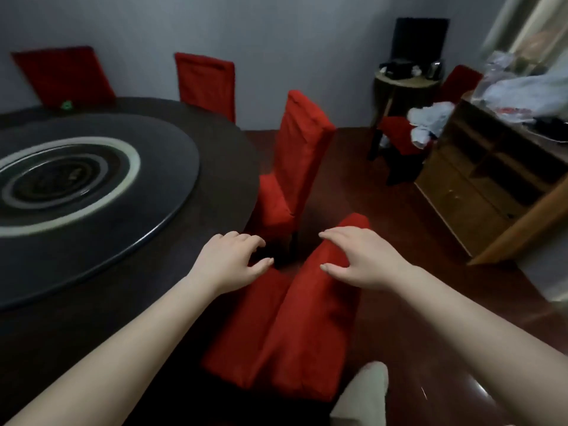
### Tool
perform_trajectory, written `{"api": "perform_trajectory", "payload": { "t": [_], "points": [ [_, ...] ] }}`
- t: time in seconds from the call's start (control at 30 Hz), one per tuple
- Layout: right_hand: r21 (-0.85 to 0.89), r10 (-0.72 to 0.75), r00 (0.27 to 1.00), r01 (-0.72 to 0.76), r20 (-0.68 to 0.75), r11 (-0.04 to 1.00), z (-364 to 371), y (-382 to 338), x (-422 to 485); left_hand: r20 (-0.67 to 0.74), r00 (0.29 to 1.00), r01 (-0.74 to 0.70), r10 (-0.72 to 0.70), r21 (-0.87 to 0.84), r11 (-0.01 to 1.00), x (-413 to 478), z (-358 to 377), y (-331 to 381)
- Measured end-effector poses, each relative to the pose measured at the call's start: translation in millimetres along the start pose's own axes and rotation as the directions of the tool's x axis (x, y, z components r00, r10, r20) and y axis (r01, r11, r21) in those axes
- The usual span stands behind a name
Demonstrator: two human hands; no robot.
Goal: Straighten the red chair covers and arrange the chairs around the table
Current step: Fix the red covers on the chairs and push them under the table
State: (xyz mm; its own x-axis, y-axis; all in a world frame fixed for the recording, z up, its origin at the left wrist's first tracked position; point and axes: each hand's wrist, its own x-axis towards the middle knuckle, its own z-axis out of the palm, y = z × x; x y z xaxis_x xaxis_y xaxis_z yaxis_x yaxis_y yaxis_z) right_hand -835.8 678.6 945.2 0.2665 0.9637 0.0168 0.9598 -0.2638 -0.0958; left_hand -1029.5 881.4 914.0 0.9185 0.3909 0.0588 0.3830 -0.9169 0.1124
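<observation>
A chair in a red cover stands right below me at the edge of the round dark table. My right hand hovers over the top of its backrest with fingers spread and loosely bent, holding nothing. My left hand hangs above the seat side of the same chair, fingers loosely curled and empty. A second red-covered chair stands just beyond, tucked against the table. Two more red chairs stand at the far side.
A glass turntable lies on the table. A wooden sideboard piled with bags and cloth lines the right wall. A small stand and another red chair with clothes stand at the back right. Glossy dark red floor lies between.
</observation>
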Motion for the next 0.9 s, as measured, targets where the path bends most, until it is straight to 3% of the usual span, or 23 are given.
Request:
{"api": "perform_trajectory", "payload": {
  "t": [0.1, 0.2, 0.33, 0.43, 0.53, 0.67, 0.77, 0.9],
  "points": [
    [0.036, -0.176, 0.984, 0.175, 0.033, 0.984, 12, 30, 53, 0.028, 0.982, 0.188, -0.188, -0.012, 0.982, 9, 11, -1],
    [0.055, -0.358, 0.927, 0.354, 0.111, 0.934, 27, 60, 97, 0.014, 0.91, 0.415, -0.415, -0.043, 0.909, 0, 22, 13],
    [0.079, -0.5, 0.833, 0.496, 0.236, 0.865, 48, 98, 129, 0.023, 0.724, 0.686, -0.689, -0.126, 0.716, -24, 42, 64],
    [0.115, -0.589, 0.759, 0.582, 0.277, 0.805, 64, 122, 137, 0.084, 0.533, 0.84, -0.842, -0.174, 0.514, -33, 61, 114],
    [0.13, -0.639, 0.722, 0.63, 0.267, 0.766, 79, 138, 138, 0.087, 0.369, 0.918, -0.925, -0.192, 0.348, -35, 80, 154],
    [0.095, -0.638, 0.705, 0.645, 0.309, 0.758, 96, 153, 126, 0.178, 0.264, 0.954, -0.948, -0.193, 0.23, -33, 107, 206],
    [-0.007, -0.629, 0.727, 0.656, 0.274, 0.755, 103, 163, 117, 0.094, 0.142, 0.989, -0.985, -0.053, 0.138, -26, 116, 230],
    [-0.033, -0.69, 0.72, 0.693, 0.074, 0.72, 110, 172, 107, -0.132, 0.155, 0.987, -0.979, -0.012, 0.158, -12, 126, 266]
  ]
}}
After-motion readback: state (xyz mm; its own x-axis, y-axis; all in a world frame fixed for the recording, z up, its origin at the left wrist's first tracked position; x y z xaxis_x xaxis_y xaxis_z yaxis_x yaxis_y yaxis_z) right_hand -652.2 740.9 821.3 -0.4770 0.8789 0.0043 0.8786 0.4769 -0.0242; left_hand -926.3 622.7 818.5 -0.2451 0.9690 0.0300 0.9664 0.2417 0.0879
